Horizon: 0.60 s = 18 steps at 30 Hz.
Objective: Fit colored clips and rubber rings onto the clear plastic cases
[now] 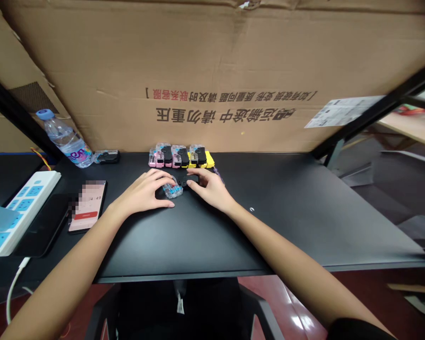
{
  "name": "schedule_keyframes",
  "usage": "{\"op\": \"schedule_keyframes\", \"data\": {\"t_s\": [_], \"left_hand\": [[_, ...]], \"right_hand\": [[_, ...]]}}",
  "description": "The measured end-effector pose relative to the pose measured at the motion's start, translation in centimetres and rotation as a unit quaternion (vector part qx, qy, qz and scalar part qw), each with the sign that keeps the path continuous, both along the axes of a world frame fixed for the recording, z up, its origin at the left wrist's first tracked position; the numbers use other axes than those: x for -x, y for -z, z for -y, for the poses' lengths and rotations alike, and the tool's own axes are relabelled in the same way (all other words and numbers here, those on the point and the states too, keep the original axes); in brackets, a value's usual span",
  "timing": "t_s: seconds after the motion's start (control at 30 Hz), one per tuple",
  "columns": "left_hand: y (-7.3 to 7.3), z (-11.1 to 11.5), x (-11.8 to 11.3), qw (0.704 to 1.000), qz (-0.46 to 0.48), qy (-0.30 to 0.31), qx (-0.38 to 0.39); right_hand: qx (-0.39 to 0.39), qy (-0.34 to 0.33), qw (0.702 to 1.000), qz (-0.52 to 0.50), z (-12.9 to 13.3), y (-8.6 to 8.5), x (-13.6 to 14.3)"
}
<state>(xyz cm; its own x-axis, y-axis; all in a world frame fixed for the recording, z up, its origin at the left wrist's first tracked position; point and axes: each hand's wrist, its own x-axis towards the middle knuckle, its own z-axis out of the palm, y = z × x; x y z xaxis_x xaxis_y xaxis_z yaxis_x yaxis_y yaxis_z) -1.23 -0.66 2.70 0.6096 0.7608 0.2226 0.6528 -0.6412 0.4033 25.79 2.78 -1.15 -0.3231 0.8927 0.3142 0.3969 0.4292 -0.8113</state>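
Note:
On the black table (297, 208), a small clear-and-black device (173, 188) with blue parts inside lies between the two hands. My left hand (145, 190) has its fingers curved over the clear end, thumb apart below it. My right hand (210, 189) grips the black end between thumb and fingers. Just behind the hands stand several similar clear-and-black devices, with pink pieces (159, 158) on the left and yellow pieces (208, 160) on the right. A dark, thin item (218, 175) lies beside my right fingers, partly hidden.
At the left are a water bottle (69, 141), another clear-and-black device (106, 157), a phone (88, 208), a dark slab (44, 226) and a white power strip (24, 208). A cardboard wall (233, 56) stands behind the table. A small white scrap (251, 209) lies right of my hand.

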Motion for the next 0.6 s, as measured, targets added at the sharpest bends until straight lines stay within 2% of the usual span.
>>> {"op": "schedule_keyframes", "data": {"t_s": [0.1, 0.37, 0.5, 0.6], "left_hand": [[0.17, -0.09, 0.1, 1.0, 0.013, -0.02, 0.008], [0.26, -0.24, 0.34, 0.999, 0.028, -0.019, 0.036], [0.16, -0.17, 0.23, 0.999, 0.034, -0.014, 0.031], [-0.01, -0.03, 0.09, 0.998, 0.046, -0.032, 0.02]], "right_hand": [[0.016, -0.002, 1.0, 0.003, -0.07, 0.2, -0.02], [0.027, -0.037, 0.999, -0.012, 0.06, 0.12, 0.06], [0.034, -0.047, 0.998, -0.009, 0.09, 0.22, 0.11], [0.032, -0.054, 0.998, 0.004, 0.2, 0.13, 0.11]]}}
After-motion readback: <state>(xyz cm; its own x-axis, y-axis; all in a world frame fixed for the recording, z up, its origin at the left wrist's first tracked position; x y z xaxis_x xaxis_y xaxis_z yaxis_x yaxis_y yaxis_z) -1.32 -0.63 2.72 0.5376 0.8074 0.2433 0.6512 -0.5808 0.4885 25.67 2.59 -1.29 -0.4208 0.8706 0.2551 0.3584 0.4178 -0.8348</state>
